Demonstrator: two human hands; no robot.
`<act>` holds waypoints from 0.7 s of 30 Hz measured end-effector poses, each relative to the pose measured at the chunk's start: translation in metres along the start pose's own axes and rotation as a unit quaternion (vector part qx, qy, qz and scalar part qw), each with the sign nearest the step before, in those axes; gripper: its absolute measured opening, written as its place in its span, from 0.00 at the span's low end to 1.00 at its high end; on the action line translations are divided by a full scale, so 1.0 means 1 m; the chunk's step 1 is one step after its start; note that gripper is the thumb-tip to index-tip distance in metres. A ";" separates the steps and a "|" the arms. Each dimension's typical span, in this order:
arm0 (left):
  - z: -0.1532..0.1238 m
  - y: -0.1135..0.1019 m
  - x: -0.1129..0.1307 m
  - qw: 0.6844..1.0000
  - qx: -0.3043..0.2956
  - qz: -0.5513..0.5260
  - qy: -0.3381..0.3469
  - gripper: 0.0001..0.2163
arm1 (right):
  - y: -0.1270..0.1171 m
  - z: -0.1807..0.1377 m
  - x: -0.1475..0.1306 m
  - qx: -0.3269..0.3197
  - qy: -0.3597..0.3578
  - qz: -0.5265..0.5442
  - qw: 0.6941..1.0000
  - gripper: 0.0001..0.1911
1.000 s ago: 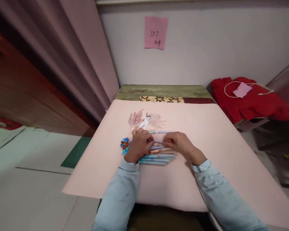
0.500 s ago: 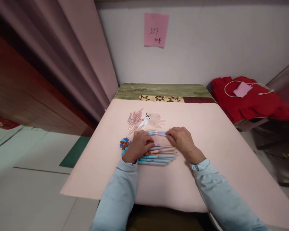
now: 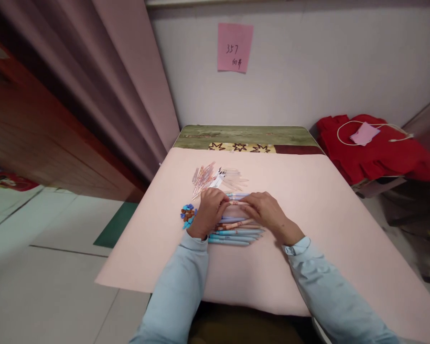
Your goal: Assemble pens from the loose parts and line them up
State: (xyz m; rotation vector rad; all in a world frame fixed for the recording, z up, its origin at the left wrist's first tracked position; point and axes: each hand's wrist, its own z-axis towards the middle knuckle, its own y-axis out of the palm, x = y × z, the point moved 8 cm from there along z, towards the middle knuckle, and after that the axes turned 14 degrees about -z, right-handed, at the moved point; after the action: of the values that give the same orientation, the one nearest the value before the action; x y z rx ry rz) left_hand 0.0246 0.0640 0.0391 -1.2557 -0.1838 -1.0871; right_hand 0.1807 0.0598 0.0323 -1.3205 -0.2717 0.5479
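Pen — between left hand, right hand

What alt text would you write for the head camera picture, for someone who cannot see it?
A person's left hand and right hand pinch one pen by its ends beside a row of pens on a pink-covered table. Clear tubes lie beyond, small caps to the left.

A pink sheet covers the bench. On it, a row of pens lies under the left grip and right grip, small caps just left of the left one, clear tubes beyond it.
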 end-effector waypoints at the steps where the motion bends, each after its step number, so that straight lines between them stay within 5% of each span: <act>1: 0.000 0.000 0.002 1.000 0.003 -0.006 0.002 0.07 | 0.001 0.000 0.000 -0.008 0.001 0.005 1.000 0.14; 12: -0.001 0.011 0.013 0.998 -0.009 0.021 0.061 0.12 | 0.003 -0.004 0.000 -0.073 0.016 0.111 0.991 0.19; 21: 0.000 0.011 0.013 0.998 0.003 -0.003 0.060 0.11 | -0.005 -0.003 0.010 0.050 0.038 0.092 0.994 0.14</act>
State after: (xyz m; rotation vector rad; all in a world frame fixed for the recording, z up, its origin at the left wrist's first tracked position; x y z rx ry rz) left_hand 0.0398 0.0558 0.0401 -1.1819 -0.0996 -1.1634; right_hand 0.1916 0.0618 0.0352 -1.2736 -0.0590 0.6573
